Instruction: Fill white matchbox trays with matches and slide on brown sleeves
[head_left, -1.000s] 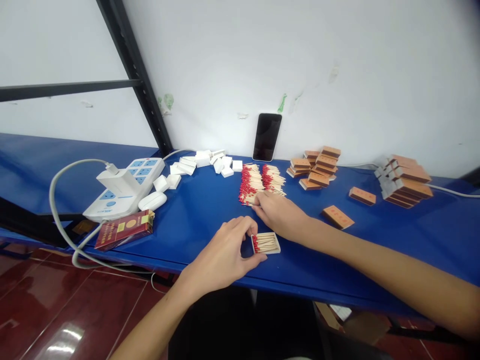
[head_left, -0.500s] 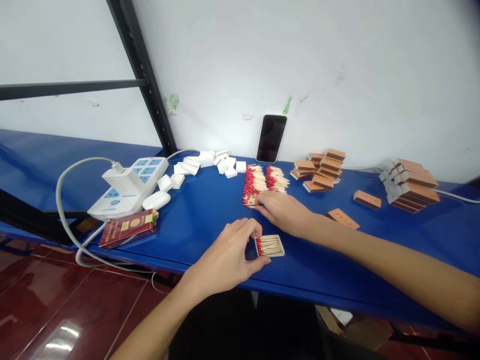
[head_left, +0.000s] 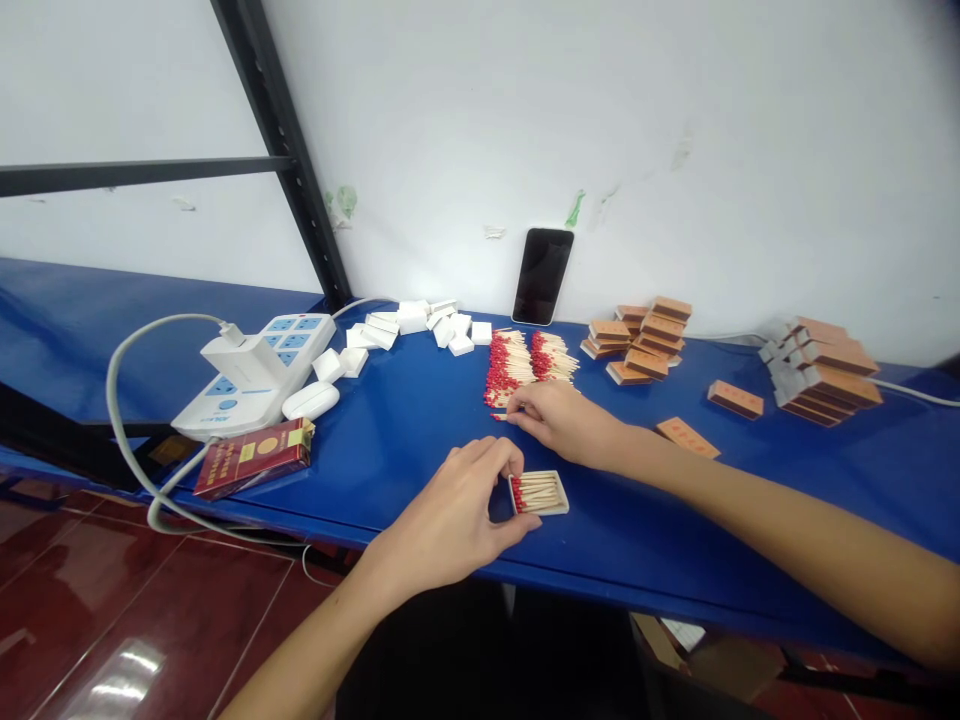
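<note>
My left hand [head_left: 457, 510] grips a small white matchbox tray [head_left: 564, 492] between thumb and fingers near the table's front edge. Inside the tray lie several matches, red heads to the left. Above it, my right hand [head_left: 562, 420] pinches matches [head_left: 499, 416] at the near end of a match pile [head_left: 510, 368]. Their red tips stick out left of the fingers, and how many are held is hard to tell. A second match row [head_left: 553, 358] lies alongside, partly behind my right hand.
Behind the matches a phone [head_left: 543, 277] leans on the wall. White trays [head_left: 412, 318] lie at back left, near a power strip [head_left: 277, 370] and a red packet [head_left: 255, 458]. Orange matchboxes [head_left: 652, 340] are heaped at right, with a stack [head_left: 832, 365] farther over on the blue tabletop [head_left: 420, 420].
My right hand has drawn matches slightly toward me, off the near end of the pile. My left hand and the tray have stayed in place.
</note>
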